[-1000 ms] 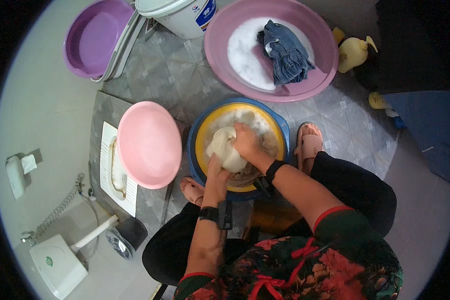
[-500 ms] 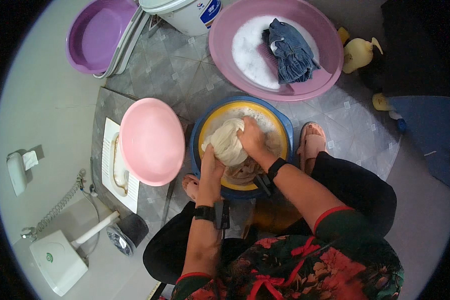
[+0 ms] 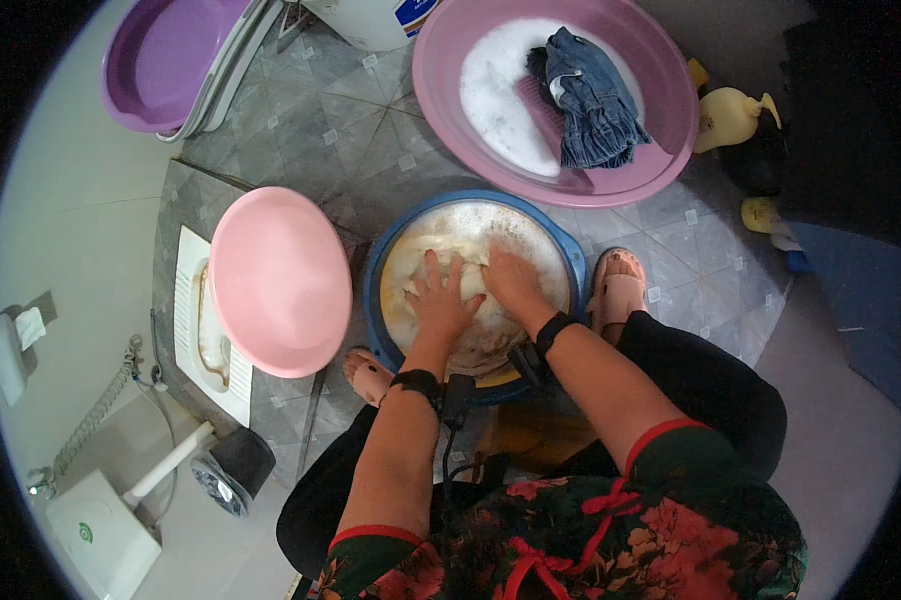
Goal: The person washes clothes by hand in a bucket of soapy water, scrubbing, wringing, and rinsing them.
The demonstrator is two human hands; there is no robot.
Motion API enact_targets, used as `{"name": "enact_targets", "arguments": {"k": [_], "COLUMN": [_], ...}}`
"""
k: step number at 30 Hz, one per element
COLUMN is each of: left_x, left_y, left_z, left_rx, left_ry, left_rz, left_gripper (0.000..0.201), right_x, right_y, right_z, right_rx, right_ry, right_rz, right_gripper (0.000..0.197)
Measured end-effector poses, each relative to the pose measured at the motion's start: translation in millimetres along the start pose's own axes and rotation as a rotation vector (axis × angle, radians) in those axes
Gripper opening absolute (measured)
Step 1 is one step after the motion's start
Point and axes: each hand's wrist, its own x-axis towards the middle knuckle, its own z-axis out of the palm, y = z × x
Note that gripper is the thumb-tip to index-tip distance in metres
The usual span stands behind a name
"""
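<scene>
While the left hand [image 3: 443, 304] splays, the right hand [image 3: 514, 284] hiding its grip, cloth [image 3: 473, 273] looks soft, slippery; best bunched midway.

Wet, soft cloth [image 3: 472, 279] lies within the rim of a smooth plastic basin [image 3: 572, 250]. Coarse, matt denim [image 3: 599, 105] sits toward the right edge of a smooth plastic tub [image 3: 437, 70]. Near the left edge of the satin-sheened tile floor [image 3: 356, 125], a plastic bowl [image 3: 281, 285] looks smooth.
</scene>
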Motion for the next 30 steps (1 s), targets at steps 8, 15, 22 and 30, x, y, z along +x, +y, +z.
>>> {"name": "enact_targets", "arguments": {"k": [8, 15, 22, 30], "left_x": [50, 59, -34, -113], "left_y": [-39, -6, -5, -63], "left_z": [71, 37, -61, -35], "left_rx": [0.001, -0.351, -1.868, -2.195], "left_ry": [-0.293, -0.023, -0.166, 0.002], "left_rz": [0.007, 0.047, -0.709, -0.207], "left_gripper": [0.052, 0.046, 0.052, 0.045], "right_x": [18, 53, -58, -137], "right_y": [30, 89, -50, -109], "right_z": [65, 38, -21, -55], "right_rx": [-0.300, 0.165, 0.189, 0.637], "right_ry": [-0.075, 0.152, 0.240, 0.167], "right_rz": [-0.357, -0.171, -0.295, -0.825], "right_gripper": [0.022, 0.031, 0.050, 0.037]}}
